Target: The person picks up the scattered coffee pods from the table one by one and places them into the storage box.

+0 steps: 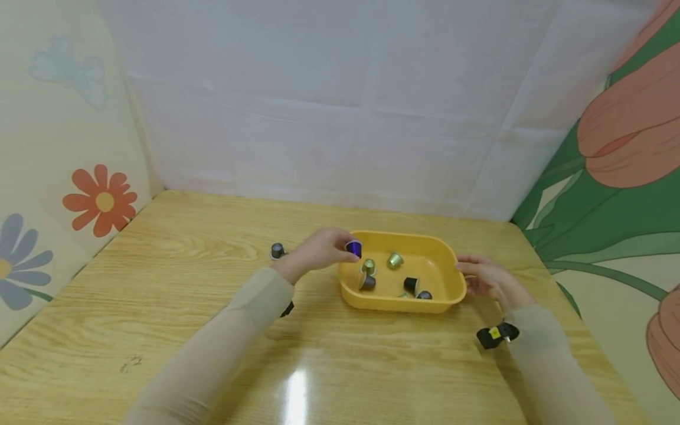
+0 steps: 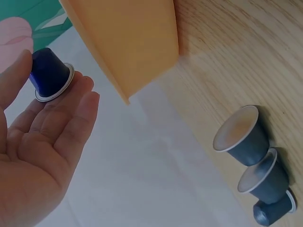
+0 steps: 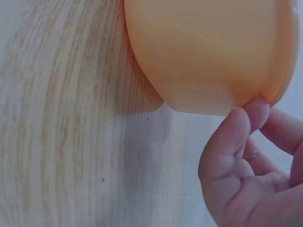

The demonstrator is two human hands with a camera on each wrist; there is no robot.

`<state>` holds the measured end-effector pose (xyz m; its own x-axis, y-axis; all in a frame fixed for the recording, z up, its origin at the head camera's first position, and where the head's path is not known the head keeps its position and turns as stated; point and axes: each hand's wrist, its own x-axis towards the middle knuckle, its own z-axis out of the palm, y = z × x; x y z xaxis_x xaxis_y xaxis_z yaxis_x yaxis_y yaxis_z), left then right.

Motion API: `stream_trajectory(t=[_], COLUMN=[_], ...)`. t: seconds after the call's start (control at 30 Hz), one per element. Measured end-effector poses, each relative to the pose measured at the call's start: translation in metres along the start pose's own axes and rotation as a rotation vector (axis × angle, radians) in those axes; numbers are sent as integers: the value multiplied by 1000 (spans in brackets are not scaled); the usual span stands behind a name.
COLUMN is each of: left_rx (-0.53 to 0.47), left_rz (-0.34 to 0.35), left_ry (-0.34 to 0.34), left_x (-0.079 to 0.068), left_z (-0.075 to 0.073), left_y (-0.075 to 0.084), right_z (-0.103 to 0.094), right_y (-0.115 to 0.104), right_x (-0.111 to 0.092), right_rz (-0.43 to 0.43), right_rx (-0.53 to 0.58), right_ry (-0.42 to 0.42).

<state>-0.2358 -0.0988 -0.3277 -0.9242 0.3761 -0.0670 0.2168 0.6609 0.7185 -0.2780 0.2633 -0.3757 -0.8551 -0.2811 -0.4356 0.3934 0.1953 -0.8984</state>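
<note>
Between thumb and fingertips, my left hand (image 1: pixel 321 248) pinches a purple-blue coffee capsule (image 1: pixel 354 248) at the left rim of a yellow plastic basin (image 1: pixel 404 304). Up close in the left wrist view, the same capsule (image 2: pixel 49 73) shows a silver rim turned toward the fingers. My right hand (image 1: pixel 486 277) grips the basin's right rim, and the right wrist view has its thumb and fingers (image 3: pixel 236 125) on that edge. Inside the basin lie several capsules, among them a green capsule (image 1: pixel 395 261), a dark grey capsule (image 1: pixel 368 282) and a black capsule (image 1: pixel 411 285).
Left of the basin, behind my left wrist, dark capsules (image 1: pixel 277 251) stand on the wooden table (image 1: pixel 340 366); the left wrist view shows three, including a tipped capsule (image 2: pixel 274 208). A white cloth (image 1: pixel 340 118) hangs along the table's back edge, with patterned panels at both sides.
</note>
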Motion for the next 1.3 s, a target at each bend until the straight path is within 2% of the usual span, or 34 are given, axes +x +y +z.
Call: stream_trajectory(t=[0.47,0.73,0.9,1.17,1.3], left_rx=[28,52,59,-16,-60], left_rz=[32,21,44,44,45], left_ry=[-36,-21,-35,-76,-72], left_x=[11,15,18,21,21], left_z=[15,24,26,34,37], left_y=[4,7,11,13,15], right_z=[2,1,0,-1,0], right_y=[-2,-1,0,1,0], right_x=[-2,-1,-1,0,1], right_rz=[6,-4,-6,10,6], right_rx=[-3,-10,-15,-16,-14], right_ry=[9,11,10,19,19])
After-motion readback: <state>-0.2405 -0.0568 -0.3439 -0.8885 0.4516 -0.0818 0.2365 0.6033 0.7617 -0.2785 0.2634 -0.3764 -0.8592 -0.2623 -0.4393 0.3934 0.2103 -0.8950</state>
